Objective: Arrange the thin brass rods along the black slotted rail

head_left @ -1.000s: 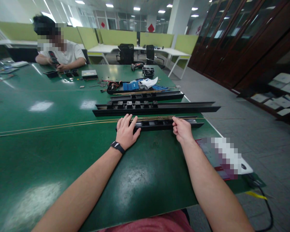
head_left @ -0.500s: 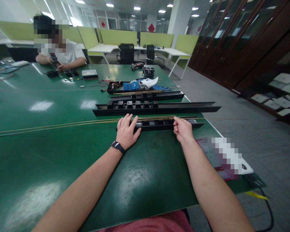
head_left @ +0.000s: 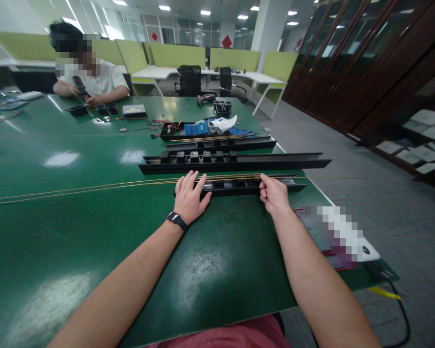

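Thin gold-coloured rods (head_left: 145,182) run from the far left of the table across a black channel rail (head_left: 235,191) and out past its right end. My left hand (head_left: 189,197) lies over the rail's left end with its fingers spread, pressing down on the rods and rail. Near the right end, my right hand (head_left: 274,194) is closed in a pinch on the rods; its fingertips are partly hidden. Dark blocks sit inside the channel. Just beyond lies a longer black rail (head_left: 275,163) with several black blocks (head_left: 207,156) in it.
Farther back are another black rail (head_left: 253,143), a black tray (head_left: 165,134) with wires and a blue wrap, and a power drill (head_left: 205,99). A person (head_left: 107,79) sits across the green table (head_left: 105,251). At right lies a partly blurred flat item (head_left: 310,232) near the edge.
My right hand has shifted very slightly to the right, still pinching the rods. My left hand stays in place on the rail.
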`<action>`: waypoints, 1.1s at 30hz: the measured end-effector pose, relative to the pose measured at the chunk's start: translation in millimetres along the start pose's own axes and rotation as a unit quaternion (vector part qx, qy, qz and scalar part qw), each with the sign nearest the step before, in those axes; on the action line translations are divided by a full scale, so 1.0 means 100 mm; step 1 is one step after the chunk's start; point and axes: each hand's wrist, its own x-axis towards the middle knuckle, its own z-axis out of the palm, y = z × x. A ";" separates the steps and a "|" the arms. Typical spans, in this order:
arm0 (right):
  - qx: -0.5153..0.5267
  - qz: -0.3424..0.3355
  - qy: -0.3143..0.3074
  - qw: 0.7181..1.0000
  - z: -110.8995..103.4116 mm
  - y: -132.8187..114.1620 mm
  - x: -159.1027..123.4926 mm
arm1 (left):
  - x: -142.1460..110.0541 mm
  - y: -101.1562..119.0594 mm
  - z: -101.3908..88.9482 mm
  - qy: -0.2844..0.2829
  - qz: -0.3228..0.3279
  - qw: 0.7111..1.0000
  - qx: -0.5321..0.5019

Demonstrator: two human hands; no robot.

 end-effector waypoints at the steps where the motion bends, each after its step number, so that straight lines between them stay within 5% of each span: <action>1: -0.002 0.000 -0.001 1.000 0.00 0.00 0.00 | 0.00 0.00 0.00 -0.001 0.000 1.000 -0.001; 33: 0.007 -0.002 0.012 1.000 0.00 0.00 0.02 | 0.00 -0.01 0.01 0.003 0.003 1.000 0.000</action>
